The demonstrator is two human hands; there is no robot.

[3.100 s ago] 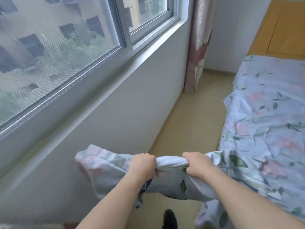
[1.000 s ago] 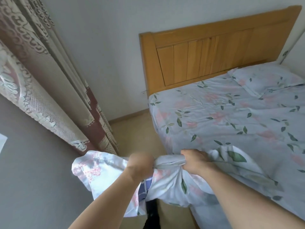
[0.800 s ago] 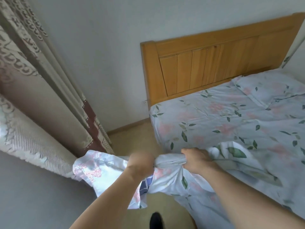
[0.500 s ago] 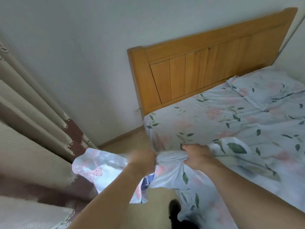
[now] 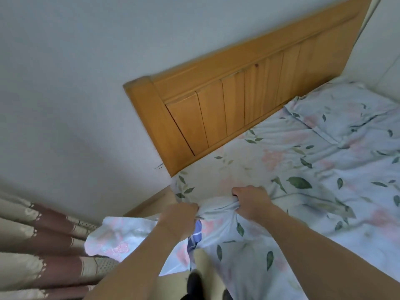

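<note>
Two fists on floral cover (image 5: 227, 230): left hand (image 5: 180, 217) and right hand (image 5: 252, 202) clench bunched edge, close together, at bed (image 5: 249, 161) corner near headboard (image 5: 238, 100). Advice: firm grip, even pull toward headboard, no twist.

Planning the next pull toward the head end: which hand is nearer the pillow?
Right. The right hand grips the bunched cover over the bed, down-left of the pillow. The left hand grips it farther left, by the bed's edge.
</note>
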